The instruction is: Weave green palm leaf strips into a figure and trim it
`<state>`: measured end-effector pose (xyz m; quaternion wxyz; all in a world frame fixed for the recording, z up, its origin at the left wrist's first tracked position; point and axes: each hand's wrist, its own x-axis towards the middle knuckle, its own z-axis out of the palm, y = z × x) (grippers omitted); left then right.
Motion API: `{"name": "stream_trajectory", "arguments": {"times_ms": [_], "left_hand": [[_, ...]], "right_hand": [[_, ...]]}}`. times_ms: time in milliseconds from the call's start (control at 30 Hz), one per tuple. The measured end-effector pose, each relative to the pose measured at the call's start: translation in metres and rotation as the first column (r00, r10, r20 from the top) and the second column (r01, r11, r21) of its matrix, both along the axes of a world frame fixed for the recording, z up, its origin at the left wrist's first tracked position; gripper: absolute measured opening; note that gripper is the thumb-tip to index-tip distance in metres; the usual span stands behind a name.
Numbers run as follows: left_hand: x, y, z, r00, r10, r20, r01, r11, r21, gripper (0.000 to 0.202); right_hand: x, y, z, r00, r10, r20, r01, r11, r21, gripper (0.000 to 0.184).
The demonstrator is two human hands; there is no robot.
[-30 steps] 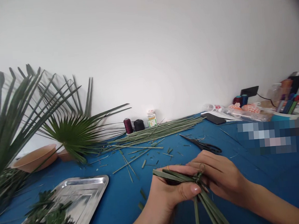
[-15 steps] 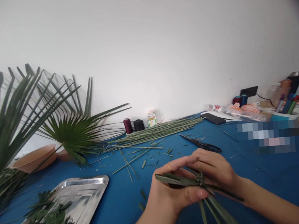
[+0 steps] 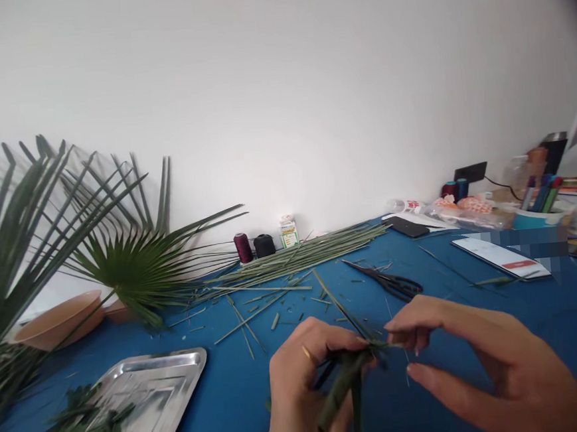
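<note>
Low in the middle, my left hand (image 3: 302, 388) is closed round a bundle of green palm leaf strips (image 3: 342, 378), which hangs down and toward me. A thin strip sticks up from the bundle toward the far side. My right hand (image 3: 459, 355) is just to the right of it, with thumb and forefinger pinched on the knot of strips at the bundle's top and the other fingers loosely apart. Both hands hover above the blue table (image 3: 475, 308). Black scissors (image 3: 388, 281) lie on the cloth just beyond my right hand.
A steel tray (image 3: 157, 386) with folded green leaf pieces sits front left. Fan palm leaves (image 3: 122, 262) and a tan bowl (image 3: 59, 317) are at the left. Cut strips (image 3: 301, 255), thread spools (image 3: 253, 245), a phone (image 3: 405, 227) and a pen cup (image 3: 533, 213) line the back.
My left hand has turned the bundle from lying across to pointing down. My right hand has drawn off to the right and now only pinches its top. The view has swung slightly right.
</note>
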<state>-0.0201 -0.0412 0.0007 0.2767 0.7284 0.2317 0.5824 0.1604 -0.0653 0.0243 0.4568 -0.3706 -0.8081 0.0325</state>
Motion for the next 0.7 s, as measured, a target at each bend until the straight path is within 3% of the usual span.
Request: {"name": "stream_trajectory", "arguments": {"times_ms": [100,300,467,633,700], "left_hand": [[-0.004,0.003,-0.001,0.998,0.027,-0.056,-0.011,0.962,0.273,0.022],[-0.006,-0.003,0.003,0.962,0.219,-0.161,-0.101,0.838,0.536,0.026],[0.005,-0.010,-0.014,0.872,0.488,0.038,-0.413,0.693,0.590,0.013],[0.010,-0.016,-0.024,0.814,0.580,-0.046,-0.424,0.645,0.636,0.020],[0.007,-0.015,-0.021,0.827,0.561,-0.040,-0.420,0.664,0.619,0.021]], "right_hand": [[-0.009,-0.007,-0.006,1.000,-0.007,-0.026,0.007,1.000,0.007,0.027],[-0.020,-0.010,-0.012,0.983,-0.100,-0.156,0.101,0.995,-0.005,0.020],[-0.022,-0.005,-0.011,0.988,-0.081,-0.135,0.071,0.994,-0.078,0.013],[-0.022,-0.001,-0.004,0.977,-0.071,-0.200,0.014,0.963,-0.269,0.013],[-0.020,-0.001,-0.001,0.977,-0.026,-0.210,-0.044,0.946,-0.321,0.014]]}}
